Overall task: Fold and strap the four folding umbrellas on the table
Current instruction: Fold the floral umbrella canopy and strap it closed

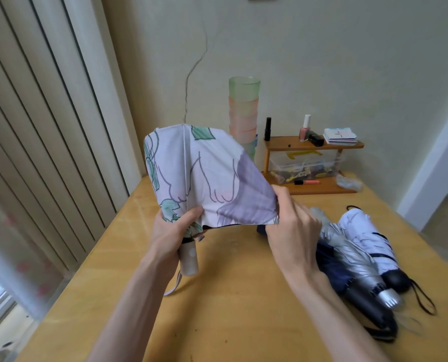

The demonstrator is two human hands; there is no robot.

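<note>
Umbrella with the printed cloth (204,173) is up off the table (230,309), held between my two hands with its pale handle (190,259) pointing down and its top pointing up and away from me. My left hand (173,233) grips it where the cloth gathers just above the handle, thumb across the front. A thin wrist loop (174,286) hangs below that hand. The cloth is pale lilac with green patches, thin dark outlines and a purple area towards the right; it is loose and spread out in a fan, not rolled or strapped, with one rib line running up the middle. My right hand (293,231) pinches the lower right corner of the cloth between thumb and fingers. To the right of that hand, three more umbrellas lie side by side on the table, touching: a navy one (329,267) nearest it, a silver one (353,257) partly over that, and a white one (366,236) farthest right, handles towards me.
</note>
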